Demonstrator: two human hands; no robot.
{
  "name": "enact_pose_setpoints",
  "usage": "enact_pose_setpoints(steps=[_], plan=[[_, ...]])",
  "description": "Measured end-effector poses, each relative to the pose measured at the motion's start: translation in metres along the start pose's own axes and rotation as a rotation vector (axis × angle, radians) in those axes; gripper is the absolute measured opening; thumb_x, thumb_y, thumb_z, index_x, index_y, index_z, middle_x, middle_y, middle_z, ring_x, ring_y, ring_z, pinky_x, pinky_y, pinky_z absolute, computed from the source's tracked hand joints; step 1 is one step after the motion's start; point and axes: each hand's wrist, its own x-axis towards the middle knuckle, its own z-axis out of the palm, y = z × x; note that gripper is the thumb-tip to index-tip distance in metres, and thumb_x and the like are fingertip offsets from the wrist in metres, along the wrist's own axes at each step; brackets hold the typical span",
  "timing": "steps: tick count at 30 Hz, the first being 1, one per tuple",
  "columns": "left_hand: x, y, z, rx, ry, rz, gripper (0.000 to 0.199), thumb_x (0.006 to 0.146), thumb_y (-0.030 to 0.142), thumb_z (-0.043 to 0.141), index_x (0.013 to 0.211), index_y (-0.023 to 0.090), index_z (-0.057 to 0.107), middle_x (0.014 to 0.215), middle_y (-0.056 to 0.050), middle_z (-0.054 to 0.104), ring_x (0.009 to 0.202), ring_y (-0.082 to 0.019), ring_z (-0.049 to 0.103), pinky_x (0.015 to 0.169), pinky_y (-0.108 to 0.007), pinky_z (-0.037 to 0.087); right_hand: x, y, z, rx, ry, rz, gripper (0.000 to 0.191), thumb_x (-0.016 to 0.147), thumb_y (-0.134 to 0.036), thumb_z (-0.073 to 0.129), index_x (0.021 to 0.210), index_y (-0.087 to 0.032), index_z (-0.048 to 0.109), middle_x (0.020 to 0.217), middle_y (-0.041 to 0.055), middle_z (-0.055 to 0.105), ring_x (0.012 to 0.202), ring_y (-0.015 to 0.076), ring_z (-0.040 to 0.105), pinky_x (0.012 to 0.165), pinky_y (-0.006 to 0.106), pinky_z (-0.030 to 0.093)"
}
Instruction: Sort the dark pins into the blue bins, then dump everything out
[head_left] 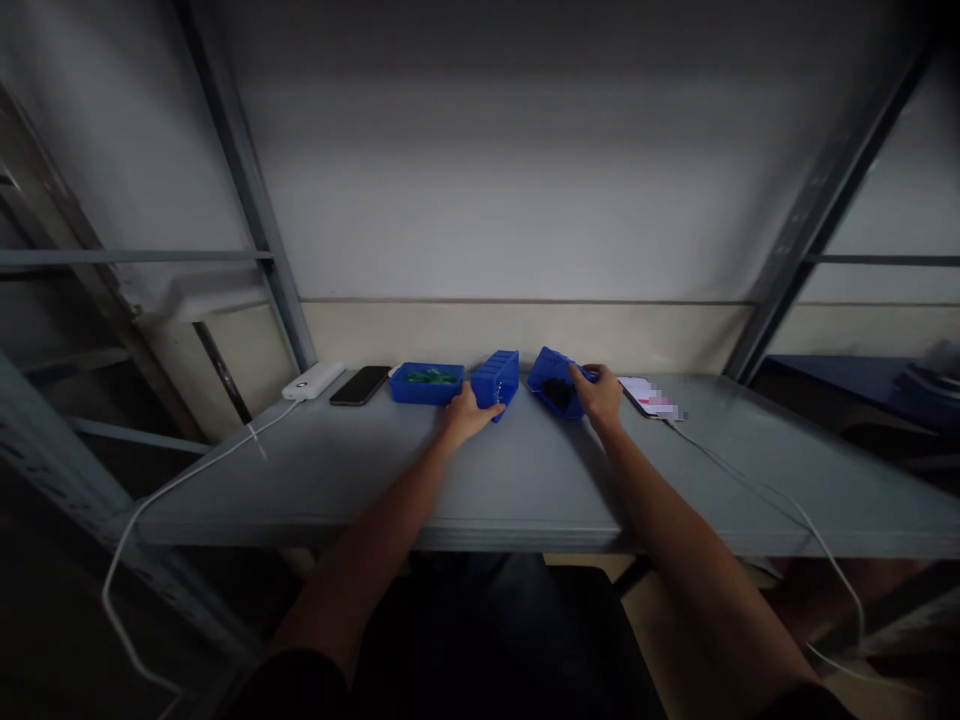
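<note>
Three blue bins are near the back of the grey shelf. The left bin [427,383] lies flat and holds green items [433,376]. My left hand [469,410] grips the middle bin [498,382], which is tipped up on its side with its opening toward the right; small shiny bits show inside. My right hand [598,393] has hold of the right bin [551,370] by its right side. That bin is tilted to the left, and a dark heap [559,392] lies inside it.
On the grey shelf [525,500], a white power bank [314,381] and a dark phone [361,386] lie at the left. A lit phone [646,396] with a white cable [739,473] is right of my right hand. Metal posts flank the shelf, with a wall behind.
</note>
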Motion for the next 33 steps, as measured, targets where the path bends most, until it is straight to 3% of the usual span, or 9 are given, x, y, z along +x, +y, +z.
enact_pose_setpoints(steps=[33], plan=[[-0.0015,0.0017,0.0006,0.017,-0.001,0.064,0.068,0.059,0.050,0.068,0.113,0.018,0.043,0.110,-0.015,0.060,0.103,-0.029,0.056,0.081,-0.035,0.041,-0.0029,-0.0020,0.0027,-0.024,-0.022,-0.110,0.050,0.069,-0.055,0.053,0.100,-0.016,0.059,0.092,0.0115,0.062,0.084,0.0230,0.055,0.076,0.033,0.040]])
